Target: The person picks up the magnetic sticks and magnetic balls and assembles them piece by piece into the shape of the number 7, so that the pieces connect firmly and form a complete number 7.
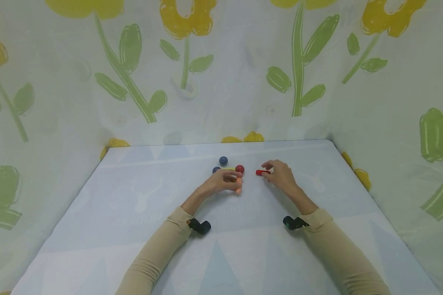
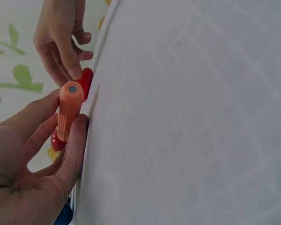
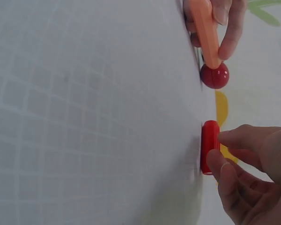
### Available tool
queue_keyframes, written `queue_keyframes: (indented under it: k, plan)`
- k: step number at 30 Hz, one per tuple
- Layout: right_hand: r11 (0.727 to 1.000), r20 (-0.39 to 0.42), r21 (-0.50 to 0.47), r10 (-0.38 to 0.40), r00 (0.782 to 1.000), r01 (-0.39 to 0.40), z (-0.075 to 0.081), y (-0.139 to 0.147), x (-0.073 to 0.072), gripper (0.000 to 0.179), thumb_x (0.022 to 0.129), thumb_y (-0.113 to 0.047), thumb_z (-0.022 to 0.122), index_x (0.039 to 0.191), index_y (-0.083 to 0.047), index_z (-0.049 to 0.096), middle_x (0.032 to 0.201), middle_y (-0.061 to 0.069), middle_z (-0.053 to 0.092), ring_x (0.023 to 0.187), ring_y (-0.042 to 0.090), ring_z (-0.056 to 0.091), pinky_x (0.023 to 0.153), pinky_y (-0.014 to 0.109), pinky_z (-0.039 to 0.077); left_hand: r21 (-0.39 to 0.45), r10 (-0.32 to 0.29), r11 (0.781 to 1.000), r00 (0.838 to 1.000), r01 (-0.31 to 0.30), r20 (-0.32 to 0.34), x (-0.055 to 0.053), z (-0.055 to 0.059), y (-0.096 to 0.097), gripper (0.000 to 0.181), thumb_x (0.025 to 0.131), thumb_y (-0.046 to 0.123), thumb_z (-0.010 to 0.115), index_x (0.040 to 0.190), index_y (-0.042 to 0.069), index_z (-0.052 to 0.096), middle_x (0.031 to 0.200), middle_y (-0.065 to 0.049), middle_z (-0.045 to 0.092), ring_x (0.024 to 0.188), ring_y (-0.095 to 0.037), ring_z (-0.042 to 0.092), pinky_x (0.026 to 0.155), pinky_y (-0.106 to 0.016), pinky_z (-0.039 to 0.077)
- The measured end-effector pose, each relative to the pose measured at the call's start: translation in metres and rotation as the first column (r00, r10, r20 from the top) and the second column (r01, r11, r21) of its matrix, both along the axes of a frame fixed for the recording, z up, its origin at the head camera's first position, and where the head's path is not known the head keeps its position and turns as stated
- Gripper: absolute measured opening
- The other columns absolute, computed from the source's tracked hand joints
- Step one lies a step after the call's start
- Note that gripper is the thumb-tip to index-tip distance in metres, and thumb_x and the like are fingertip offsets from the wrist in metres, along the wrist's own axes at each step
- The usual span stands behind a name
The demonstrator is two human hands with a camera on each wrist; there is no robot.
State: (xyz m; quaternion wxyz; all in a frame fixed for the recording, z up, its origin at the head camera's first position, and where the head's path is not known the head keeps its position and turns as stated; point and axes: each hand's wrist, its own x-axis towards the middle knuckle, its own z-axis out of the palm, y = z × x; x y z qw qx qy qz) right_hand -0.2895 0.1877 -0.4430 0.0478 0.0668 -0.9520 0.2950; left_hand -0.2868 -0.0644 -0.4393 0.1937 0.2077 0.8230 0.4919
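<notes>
My left hand (image 1: pixel 220 181) pinches an orange magnetic rod (image 1: pixel 239 186) between thumb and fingers; a small grey dot marks the rod's end in the left wrist view. The rod's far end lies at or just before a red ball (image 3: pixel 214 76); whether they touch I cannot tell. Over to the right, my right hand (image 1: pixel 282 177) holds a red magnetic rod (image 3: pixel 210 146) by thumb and fingertips, low at the tabletop. Behind the left hand lie a yellow-green rod (image 1: pixel 229 168) and a blue ball (image 1: pixel 216 169), both partly hidden. Another blue ball (image 1: pixel 223 160) sits farther back.
The pieces lie toward the back of a table with a pale patterned cloth (image 1: pixel 243 246). A white curtain with yellow flowers (image 1: pixel 221 82) hangs behind and at both sides. Each wrist carries a small black camera, such as the left one (image 1: pixel 200 226).
</notes>
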Motion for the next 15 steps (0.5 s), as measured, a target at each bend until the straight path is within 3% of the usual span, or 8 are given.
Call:
queue_keyframes:
  k: [6,15]
  plan:
    - [0.998,0.033,0.065,0.018,0.999,-0.020,-0.002,-0.002,-0.005,0.033,0.091,-0.014,0.069,0.122,-0.006,0.067,0.116,0.018,0.067,0.098,0.029,0.059,0.082,0.038,0.057,0.005,0.025,1.000,1.000,-0.025,-0.013,-0.011,-0.021,0.000,0.044,0.090,0.023,0.072,0.132,0.013,0.062,0.128,-0.013,0.064,0.116,-0.027,0.059,0.103,-0.046,0.047]
    - [0.995,0.045,0.095,0.031,0.998,-0.035,-0.001,-0.005,-0.007,0.031,0.091,-0.013,0.069,0.120,-0.003,0.068,0.114,0.019,0.066,0.101,0.031,0.061,0.089,0.043,0.055,0.004,0.030,1.000,0.999,-0.030,-0.040,-0.013,-0.024,-0.002,0.040,0.089,0.028,0.073,0.127,0.019,0.066,0.122,-0.006,0.068,0.110,-0.020,0.061,0.101,-0.041,0.049]
